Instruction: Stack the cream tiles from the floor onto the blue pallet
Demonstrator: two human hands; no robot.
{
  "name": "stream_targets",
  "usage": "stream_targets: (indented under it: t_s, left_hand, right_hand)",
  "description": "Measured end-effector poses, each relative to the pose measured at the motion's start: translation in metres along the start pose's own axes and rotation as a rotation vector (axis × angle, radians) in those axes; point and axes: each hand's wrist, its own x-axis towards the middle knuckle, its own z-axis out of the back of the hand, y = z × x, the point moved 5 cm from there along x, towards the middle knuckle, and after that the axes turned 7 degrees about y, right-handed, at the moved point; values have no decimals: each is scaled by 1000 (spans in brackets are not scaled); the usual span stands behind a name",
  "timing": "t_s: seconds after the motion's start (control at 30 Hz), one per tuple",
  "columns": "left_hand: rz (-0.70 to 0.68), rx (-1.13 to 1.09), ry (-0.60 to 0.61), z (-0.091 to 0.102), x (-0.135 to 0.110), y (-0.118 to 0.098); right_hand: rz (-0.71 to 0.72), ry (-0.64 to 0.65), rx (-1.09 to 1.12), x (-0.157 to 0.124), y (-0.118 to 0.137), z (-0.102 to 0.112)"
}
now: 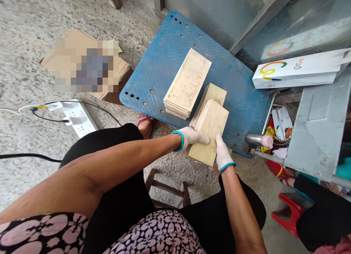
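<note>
Both my gloved hands grip a bundle of cream ceramic tiles [208, 133] from either side, over the front edge of a blue perforated board [233, 89]. My left hand [192, 138], in a white glove with a blue cuff, presses on the bundle's left side. My right hand [223, 152], gloved the same way, holds its right side. Behind the bundle, a second stack of tiles [215, 96] leans partly hidden. A neat stack of cream tiles [188, 82] lies flat on the board, a little left of my hands.
A white power strip [78, 118] with black cables lies on the concrete floor at left, near a flattened cardboard box [115, 78]. White boxes [294, 71] and a grey metal cart [319, 126] stand at right. A wooden stool [167, 190] sits below my hands.
</note>
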Motion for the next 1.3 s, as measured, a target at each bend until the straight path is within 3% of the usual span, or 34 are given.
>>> stream_targets:
  t_s: [0.2, 0.43, 0.57, 0.77, 0.87, 0.97, 1.07, 1.3]
  left_hand:
    - [-16, 298, -95, 16, 11, 7]
    - [-9, 491, -144, 11, 0, 1]
    - [23, 668, -187, 6, -11, -2]
    - [26, 802, -180, -2, -35, -3]
    - [-24, 830, -174, -7, -52, -7]
    - [-84, 858, -157, -11, -63, -8]
    - [-50, 863, -117, -12, -63, 0]
    - [-2, 909, -96, -5, -44, 23]
  right_hand:
    - [-61, 66, 164, 18, -7, -2]
    - [-77, 8, 292, 27, -7, 2]
    - [-34, 0, 274, 22, -17, 2]
    - [-86, -7, 219, -4, -32, 3]
    - [-30, -42, 248, -16, -17, 17]
    - [162, -37, 232, -22, 9, 30]
    - [303, -84, 211, -23, 20, 36]
    - [228, -202, 281, -21, 5, 33]
